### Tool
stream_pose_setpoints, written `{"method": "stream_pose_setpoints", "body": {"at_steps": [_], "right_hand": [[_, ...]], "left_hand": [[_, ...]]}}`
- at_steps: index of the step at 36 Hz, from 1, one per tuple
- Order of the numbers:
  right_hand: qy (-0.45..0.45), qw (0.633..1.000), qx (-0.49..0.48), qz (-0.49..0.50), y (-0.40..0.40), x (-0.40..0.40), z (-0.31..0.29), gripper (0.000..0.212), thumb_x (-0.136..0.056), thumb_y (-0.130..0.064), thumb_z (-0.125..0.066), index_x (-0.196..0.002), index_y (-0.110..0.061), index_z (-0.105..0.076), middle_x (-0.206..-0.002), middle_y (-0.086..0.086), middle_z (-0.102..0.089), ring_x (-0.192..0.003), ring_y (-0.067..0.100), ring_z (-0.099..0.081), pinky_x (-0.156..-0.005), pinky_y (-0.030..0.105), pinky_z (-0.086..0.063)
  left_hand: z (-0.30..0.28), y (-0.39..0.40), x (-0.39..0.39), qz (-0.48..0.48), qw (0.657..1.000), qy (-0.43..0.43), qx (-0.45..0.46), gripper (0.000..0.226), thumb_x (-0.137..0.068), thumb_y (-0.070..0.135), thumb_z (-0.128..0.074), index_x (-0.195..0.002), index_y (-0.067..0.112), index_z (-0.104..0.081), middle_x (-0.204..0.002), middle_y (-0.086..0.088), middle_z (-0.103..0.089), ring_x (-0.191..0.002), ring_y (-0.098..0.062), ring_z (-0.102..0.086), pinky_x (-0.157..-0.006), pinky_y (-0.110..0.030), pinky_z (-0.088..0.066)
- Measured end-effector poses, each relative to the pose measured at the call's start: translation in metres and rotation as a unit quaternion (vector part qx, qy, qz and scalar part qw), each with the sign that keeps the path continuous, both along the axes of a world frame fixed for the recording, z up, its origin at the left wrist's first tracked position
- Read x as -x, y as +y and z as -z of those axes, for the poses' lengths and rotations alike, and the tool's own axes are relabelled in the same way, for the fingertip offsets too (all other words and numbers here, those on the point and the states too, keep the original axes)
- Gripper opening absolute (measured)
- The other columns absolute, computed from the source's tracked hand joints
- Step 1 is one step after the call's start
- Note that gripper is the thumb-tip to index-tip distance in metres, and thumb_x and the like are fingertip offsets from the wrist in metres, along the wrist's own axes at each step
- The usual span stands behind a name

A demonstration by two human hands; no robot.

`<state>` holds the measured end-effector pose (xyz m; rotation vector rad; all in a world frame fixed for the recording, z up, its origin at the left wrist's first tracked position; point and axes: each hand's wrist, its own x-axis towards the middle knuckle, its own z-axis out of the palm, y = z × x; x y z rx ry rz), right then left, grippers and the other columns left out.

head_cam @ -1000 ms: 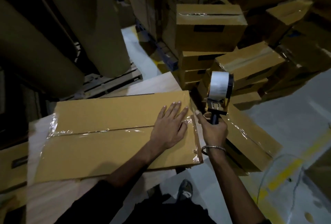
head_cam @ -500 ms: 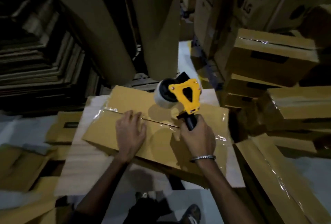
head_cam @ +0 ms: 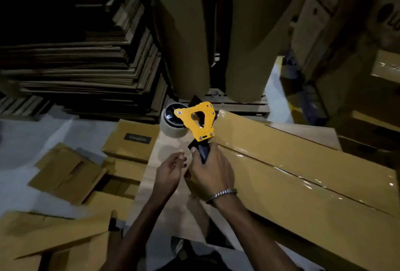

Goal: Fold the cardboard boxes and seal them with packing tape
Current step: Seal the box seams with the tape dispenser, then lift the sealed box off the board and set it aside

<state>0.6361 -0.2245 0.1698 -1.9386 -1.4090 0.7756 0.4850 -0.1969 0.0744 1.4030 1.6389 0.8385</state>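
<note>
A flat brown cardboard box (head_cam: 303, 169) lies on a pale wooden table (head_cam: 164, 147), its centre seam covered with clear shiny tape. My right hand (head_cam: 211, 171) grips the dark handle of a yellow tape dispenser (head_cam: 195, 122), which stands at the box's left end with its clear tape roll (head_cam: 173, 122) to the left. My left hand (head_cam: 170, 172) hovers just left of the right hand, over the table near the box's left edge, fingers loosely curled and holding nothing.
Flattened boxes (head_cam: 67, 173) lie scattered on the floor at the left. A tall stack of flat cardboard sheets (head_cam: 86, 60) rises at the back left. Big brown paper rolls (head_cam: 184, 32) stand behind the table. Sealed boxes (head_cam: 385, 69) are piled at the right.
My view has swung left. The dispenser has travelled along the seam to the box's left end. My left hand has lifted off the box top and now hovers beside the right hand.
</note>
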Motion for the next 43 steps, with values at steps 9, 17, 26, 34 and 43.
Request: {"method": "stream_pose_setpoints", "body": {"at_steps": [9, 17, 26, 34, 43], "right_hand": [[0.007, 0.997, 0.071, -0.021, 0.063, 0.116, 0.038, 0.045, -0.102, -0.046, -0.054, -0.123, -0.007, -0.048, -0.117, 0.016, -0.059, -0.104, 0.042, -0.061, -0.072, 0.042, -0.045], [0.021, 0.983, 0.178, 0.045, 0.095, 0.177, 0.135, 0.053, -0.103, -0.032, -0.054, -0.143, -0.001, -0.037, -0.138, 0.02, -0.05, -0.122, 0.043, -0.056, -0.085, 0.044, -0.046], [-0.05, 0.958, 0.267, 0.086, 0.096, 0.191, 0.223, 0.066, -0.106, -0.033, -0.049, -0.155, 0.002, -0.024, -0.153, 0.021, -0.042, -0.133, 0.039, -0.053, -0.101, 0.041, -0.045], [-0.06, 0.943, 0.325, 0.019, 0.092, 0.182, 0.22, 0.068, -0.107, -0.039, -0.046, -0.156, 0.002, -0.022, -0.159, 0.022, -0.033, -0.146, 0.038, -0.037, -0.114, 0.043, -0.035], [-0.012, 0.984, 0.165, -0.067, 0.077, 0.124, 0.073, 0.057, -0.098, -0.008, -0.054, -0.152, -0.013, -0.038, -0.142, 0.02, -0.046, -0.124, 0.038, -0.052, -0.082, 0.033, -0.037]], "left_hand": [[0.036, 0.057, 0.112, -0.008, 0.998, 0.051, 0.041, 0.036, -0.103, 0.045, -0.049, -0.124, 0.024, -0.069, -0.114, -0.002, -0.073, -0.103, -0.023, -0.067, -0.08, -0.033, -0.046], [0.09, 0.069, 0.166, 0.013, 0.994, 0.098, 0.049, 0.04, -0.103, 0.039, -0.051, -0.128, 0.011, -0.066, -0.11, -0.007, -0.074, -0.099, -0.022, -0.067, -0.077, -0.031, -0.045], [0.136, 0.063, 0.182, 0.053, 0.986, 0.106, 0.113, 0.042, -0.102, 0.039, -0.06, -0.138, 0.016, -0.059, -0.131, -0.005, -0.069, -0.12, -0.021, -0.065, -0.094, -0.041, -0.055], [0.123, 0.08, 0.167, 0.059, 0.988, 0.112, 0.082, 0.035, -0.102, 0.02, -0.064, -0.136, 0.01, -0.063, -0.13, -0.009, -0.07, -0.12, -0.026, -0.065, -0.092, -0.036, -0.052], [0.063, 0.112, 0.092, 0.085, 0.996, 0.013, -0.004, 0.039, -0.101, 0.052, -0.05, -0.126, 0.028, -0.067, -0.117, 0.006, -0.072, -0.106, -0.019, -0.07, -0.09, -0.049, -0.058]]}}
